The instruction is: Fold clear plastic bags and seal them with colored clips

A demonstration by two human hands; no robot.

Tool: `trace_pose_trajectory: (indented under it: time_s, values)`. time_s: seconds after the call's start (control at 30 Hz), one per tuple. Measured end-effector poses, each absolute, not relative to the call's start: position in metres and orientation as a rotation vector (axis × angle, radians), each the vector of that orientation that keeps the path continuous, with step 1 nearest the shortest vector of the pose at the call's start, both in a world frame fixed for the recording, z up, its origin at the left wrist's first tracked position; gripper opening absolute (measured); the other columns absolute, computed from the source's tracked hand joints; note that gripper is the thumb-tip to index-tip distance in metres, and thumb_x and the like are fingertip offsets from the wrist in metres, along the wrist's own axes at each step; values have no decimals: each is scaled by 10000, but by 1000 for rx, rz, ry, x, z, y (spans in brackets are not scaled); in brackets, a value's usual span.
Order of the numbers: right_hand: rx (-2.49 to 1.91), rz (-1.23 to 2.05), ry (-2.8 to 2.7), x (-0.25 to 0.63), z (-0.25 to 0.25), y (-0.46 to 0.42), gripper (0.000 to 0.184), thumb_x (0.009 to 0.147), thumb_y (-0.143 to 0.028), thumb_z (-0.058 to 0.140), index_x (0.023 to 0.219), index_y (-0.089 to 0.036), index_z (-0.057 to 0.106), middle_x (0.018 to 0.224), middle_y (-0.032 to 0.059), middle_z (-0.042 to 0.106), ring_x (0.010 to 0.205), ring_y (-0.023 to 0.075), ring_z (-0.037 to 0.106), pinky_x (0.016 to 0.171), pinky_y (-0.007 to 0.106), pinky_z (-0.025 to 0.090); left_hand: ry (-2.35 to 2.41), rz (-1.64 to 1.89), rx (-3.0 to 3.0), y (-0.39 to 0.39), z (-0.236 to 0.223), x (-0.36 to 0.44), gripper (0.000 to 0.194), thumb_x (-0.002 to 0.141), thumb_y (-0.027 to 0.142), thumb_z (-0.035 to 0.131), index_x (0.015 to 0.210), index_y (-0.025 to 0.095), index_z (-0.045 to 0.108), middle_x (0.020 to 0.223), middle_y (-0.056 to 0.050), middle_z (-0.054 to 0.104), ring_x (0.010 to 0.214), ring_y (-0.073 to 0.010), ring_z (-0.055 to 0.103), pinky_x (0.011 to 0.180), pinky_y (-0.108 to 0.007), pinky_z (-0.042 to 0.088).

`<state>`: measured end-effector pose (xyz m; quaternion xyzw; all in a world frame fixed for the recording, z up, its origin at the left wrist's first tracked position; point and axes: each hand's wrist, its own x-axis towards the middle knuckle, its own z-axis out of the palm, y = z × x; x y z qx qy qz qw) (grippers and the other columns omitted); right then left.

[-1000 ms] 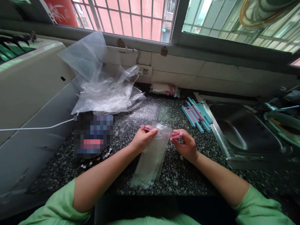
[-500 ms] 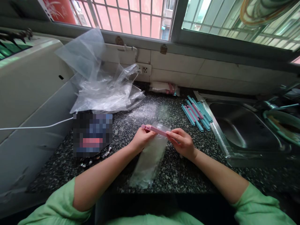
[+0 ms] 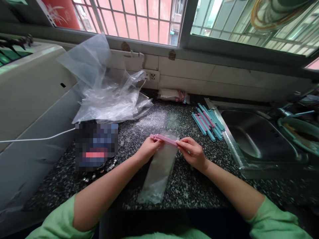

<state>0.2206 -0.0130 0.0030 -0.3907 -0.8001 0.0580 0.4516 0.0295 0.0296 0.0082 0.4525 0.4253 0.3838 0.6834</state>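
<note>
A pink bag clip [image 3: 167, 139] lies across the upper part of a clear plastic bag [image 3: 159, 176], over the speckled counter. My left hand [image 3: 149, 148] pinches the clip's hinged left end, its thumb along the near side. At the other end, my right hand [image 3: 192, 151] grips the clip's tip between thumb and fingers. A short strip of the bag shows beyond the clip, and the longer part hangs down toward the counter's front edge. Whether the clip is fully fastened cannot be made out.
Several blue and pink clips [image 3: 205, 121] lie beside the steel sink [image 3: 245, 136]. A heap of clear plastic bags [image 3: 109, 103] is at the back left, above a pixelated item [image 3: 97, 146]. A packet with clips [image 3: 171, 95] rests against the tiled wall.
Both hands keep hold of the clip in nearly the same place. The camera view has shifted slightly; the bag's lower part looks a little flatter.
</note>
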Motion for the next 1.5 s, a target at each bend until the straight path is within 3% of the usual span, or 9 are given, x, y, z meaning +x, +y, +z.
trace_pose_trajectory:
  time_s: [0.2,0.43,0.63,0.87,1.1,1.2,1.37,1.5]
  values:
    - [-983,108,-1945,220,4,-13,289,835,-135,533,1087,-244,624,851,52,601,774,135,597,681,261,537,885,827,962,34,15,27,248,513,322,710,634,125,622,606,-6,578,584,-112,476,583,-222,360]
    - [-1040,123,-1931,221,1,-12,231,835,-165,535,1027,-240,640,849,49,601,773,136,600,690,269,538,875,718,976,34,25,22,247,510,288,687,692,127,645,625,-14,600,575,-115,482,543,-218,340]
    - [-1074,83,-1917,222,2,-10,211,830,-168,540,999,-242,642,840,48,602,779,142,602,692,279,541,851,724,995,37,25,20,343,516,370,738,730,127,625,641,-3,577,571,-99,472,537,-216,338]
    - [-1039,104,-1916,222,3,-11,204,813,-140,555,977,-235,631,836,43,577,783,146,589,699,281,530,934,903,1082,42,20,19,395,559,499,716,588,156,522,489,53,440,460,-62,358,461,-204,252]
    - [-1193,447,-1767,226,6,-11,332,797,-338,597,1094,-199,545,949,66,567,716,133,557,569,243,503,888,850,1252,36,28,20,348,578,466,710,655,145,599,533,42,466,499,-74,379,483,-218,264]
    - [-1254,658,-1796,225,7,-10,331,773,-407,603,1007,-173,587,891,60,607,737,151,572,573,239,480,854,813,1283,34,30,21,341,576,449,717,667,139,610,588,30,508,545,-78,407,509,-216,286]
    - [-1337,894,-1779,223,6,-8,262,763,-424,590,771,-164,617,675,15,620,591,125,540,551,237,432,876,845,1269,37,26,21,382,564,477,721,682,131,611,584,42,499,554,-77,404,514,-213,302]
    - [-1344,943,-1717,223,5,-8,251,746,-419,601,722,-170,619,659,19,629,590,133,548,561,249,435,888,866,1265,38,26,21,405,548,490,736,678,125,617,558,52,488,533,-68,387,508,-213,297]
